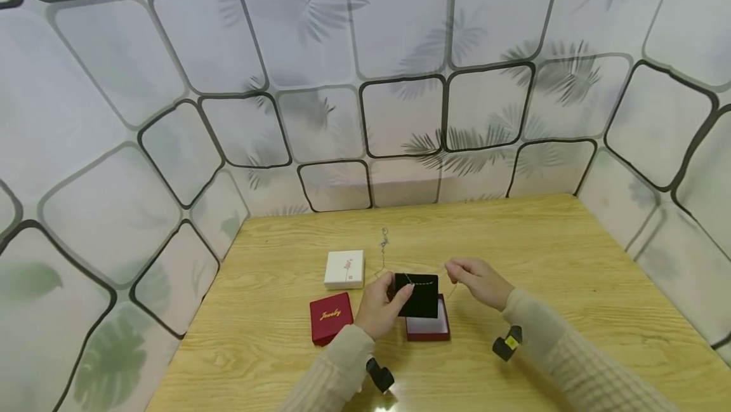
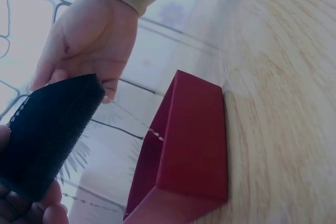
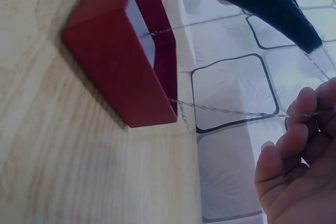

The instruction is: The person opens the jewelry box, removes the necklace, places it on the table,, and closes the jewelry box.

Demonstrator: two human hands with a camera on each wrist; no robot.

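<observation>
My left hand [image 1: 381, 307] grips a black foam pad [image 1: 419, 303] by its left side, thumb on top, close over the open red box [image 1: 428, 336]. A thin silver chain [image 3: 231, 110], like a necklace, runs across the pad's face. To the right of the pad, my right hand [image 1: 478, 280] pinches part of this chain between its fingertips. Loose strands hang from the pad and pass over the box's edge in both wrist views. One end of the chain [image 1: 384, 247] lies on the table beyond my left hand. White lining shows inside the box.
A red lid [image 1: 331, 322] with gold "Jewelry" lettering lies left of my left hand. Behind it sits a white box [image 1: 344, 266] with a small red print. The wooden table [image 1: 274, 361] meets patterned curtains [image 1: 400, 113] at its back and sides.
</observation>
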